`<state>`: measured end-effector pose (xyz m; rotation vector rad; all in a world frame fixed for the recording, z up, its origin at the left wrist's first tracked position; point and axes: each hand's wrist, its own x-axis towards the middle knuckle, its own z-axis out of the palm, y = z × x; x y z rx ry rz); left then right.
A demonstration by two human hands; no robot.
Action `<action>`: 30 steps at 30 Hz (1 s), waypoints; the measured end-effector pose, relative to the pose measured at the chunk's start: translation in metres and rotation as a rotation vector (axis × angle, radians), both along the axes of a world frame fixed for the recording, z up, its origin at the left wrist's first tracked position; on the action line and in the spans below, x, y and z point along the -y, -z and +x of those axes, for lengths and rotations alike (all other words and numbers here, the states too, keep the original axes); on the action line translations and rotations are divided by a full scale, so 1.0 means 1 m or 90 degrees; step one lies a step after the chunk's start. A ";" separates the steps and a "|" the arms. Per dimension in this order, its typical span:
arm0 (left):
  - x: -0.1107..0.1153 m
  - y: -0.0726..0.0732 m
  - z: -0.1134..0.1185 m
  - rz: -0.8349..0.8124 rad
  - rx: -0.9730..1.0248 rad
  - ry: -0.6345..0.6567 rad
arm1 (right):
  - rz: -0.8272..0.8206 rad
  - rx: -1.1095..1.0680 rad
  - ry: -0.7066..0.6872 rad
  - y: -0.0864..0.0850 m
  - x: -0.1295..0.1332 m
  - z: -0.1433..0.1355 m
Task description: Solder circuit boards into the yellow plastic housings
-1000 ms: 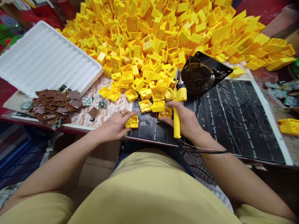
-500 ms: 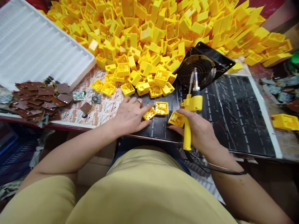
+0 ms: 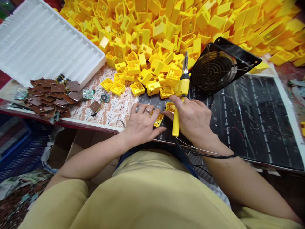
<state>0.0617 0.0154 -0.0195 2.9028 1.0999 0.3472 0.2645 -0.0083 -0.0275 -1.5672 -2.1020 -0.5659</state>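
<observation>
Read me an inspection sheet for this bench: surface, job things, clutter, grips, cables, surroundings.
Surface: black mat, scratched; printed sheet to its left.
Job things: yellow tool; left case and right case, both partly hidden.
Clutter: yellow pile behind; brown boards heaped left.
Grips: left grip has fingers over the left case; right grip holds the yellow tool.
Cables: black cable and pale wire by the right wrist.
Surroundings: fan behind, white tray left, blue crate below left.

The yellow soldering gun (image 3: 183, 86) pointed its metal tip (image 3: 185, 61) forward. One small yellow plastic casing (image 3: 158, 121) lay on the black worktop (image 3: 259, 122); a second casing (image 3: 169, 107), open side up, showed just beside it, partly hidden.
</observation>
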 end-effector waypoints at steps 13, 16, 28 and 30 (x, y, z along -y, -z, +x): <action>-0.028 -0.021 -0.082 -0.139 0.000 0.170 | -0.212 -0.255 -0.244 0.003 0.042 0.051; -0.022 -0.012 -0.080 -0.108 -0.002 0.135 | -0.213 -0.260 -0.206 0.011 0.047 0.065; -0.022 -0.009 -0.048 -0.022 0.010 0.115 | -0.264 -0.231 -0.281 0.003 0.044 0.060; -0.012 -0.003 -0.041 -0.057 0.059 0.158 | -0.238 -0.232 -0.278 0.005 0.040 0.055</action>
